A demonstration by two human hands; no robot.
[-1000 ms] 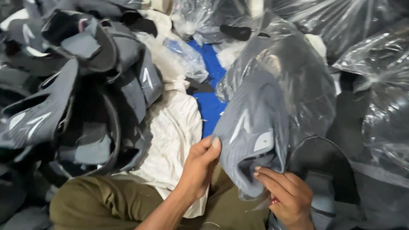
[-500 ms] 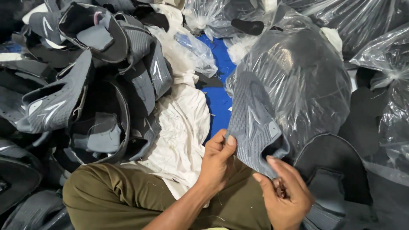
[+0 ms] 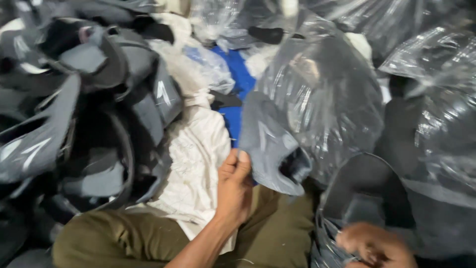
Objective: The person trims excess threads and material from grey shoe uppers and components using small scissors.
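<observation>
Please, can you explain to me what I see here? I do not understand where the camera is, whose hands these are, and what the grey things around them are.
There is no machine: a person works with two bare hands. The one picture comes from a camera worn on the person's head, looking down, so you see their own arms and their lap in olive trousers.

The left hand pinches the edge of a grey shaped piece, which sits partly inside a clear plastic bag. The right hand is blurred at the lower edge; it is at a dark curved piece, but whether its grip is closed cannot be told.

On the left lies a pile of similar grey pieces. In the middle are a white cloth and something blue. More plastic bags lie on the right.
</observation>
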